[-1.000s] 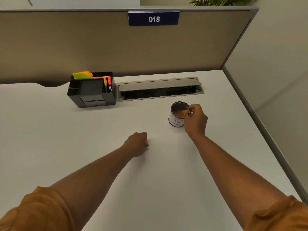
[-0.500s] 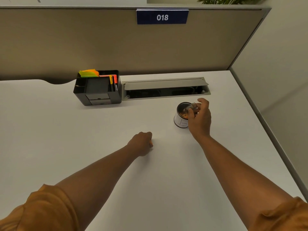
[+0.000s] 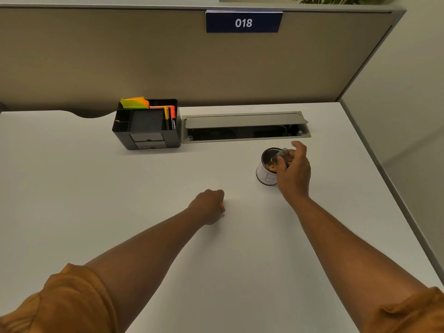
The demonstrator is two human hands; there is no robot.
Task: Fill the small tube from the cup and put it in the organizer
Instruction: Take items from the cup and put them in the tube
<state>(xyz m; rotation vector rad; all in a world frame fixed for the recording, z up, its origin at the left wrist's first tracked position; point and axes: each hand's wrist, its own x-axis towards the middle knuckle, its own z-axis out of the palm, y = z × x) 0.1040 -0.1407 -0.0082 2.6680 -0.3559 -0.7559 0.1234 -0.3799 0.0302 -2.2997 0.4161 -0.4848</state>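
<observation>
You are looking down at a white desk (image 3: 120,200) with both bare forearms stretched out ahead of you, each ending in an orange sleeve near the bottom corners.

Your right hand (image 3: 294,175) is at the one cup (image 3: 266,174), a small white cup with a dark inside that stands on the right side of the desk. The fingers (image 3: 281,164) of that hand pinch one small clear tube (image 3: 281,155), held tilted at the cup's rim with its lower end dipping into the opening. Something orange-brown shows inside the cup; what it is cannot be told.

Your left hand (image 3: 209,205) rests on the desk in a closed fist, well apart from the cup. A tiny bit of orange shows at its fingertips, too small to identify.

One black organizer (image 3: 147,133) stands at the far edge of the desk, to the left of the cup and well apart from it. It holds two markers (image 3: 170,117), one yellow and one orange, and a stack of green and orange sticky notes (image 3: 134,102). Just beside it on the right is one open cable tray (image 3: 245,127) set into the desk. One blue sign (image 3: 243,22) on the partition reads 018.
</observation>
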